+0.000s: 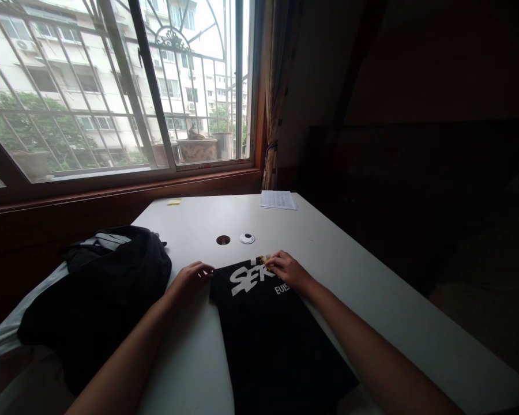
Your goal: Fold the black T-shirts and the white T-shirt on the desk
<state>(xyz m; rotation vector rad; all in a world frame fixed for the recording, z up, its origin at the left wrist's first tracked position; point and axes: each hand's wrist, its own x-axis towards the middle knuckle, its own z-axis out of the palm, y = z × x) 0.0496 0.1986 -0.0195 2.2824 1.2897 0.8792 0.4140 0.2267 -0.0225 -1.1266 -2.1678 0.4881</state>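
Note:
A black garment with white lettering and a small yellow patch of print, which looks like a T-shirt [272,340], lies folded lengthwise on the white table [354,276]. Its near end runs out of the bottom of the view. My left hand [193,276] pinches the far left corner between thumb and fingers. At the far right corner, beside the yellow print, my right hand [289,270] has its fingers closed on the cloth. Part of the lettering is covered by the right hand.
A heap of dark and white clothes [108,288] is piled on the table's left side. Behind the garment are a cable hole [223,240] and its round white cover [247,238]. Paper sheets [279,200] and a yellow note [173,202] lie near the far edge, below a barred window [112,86].

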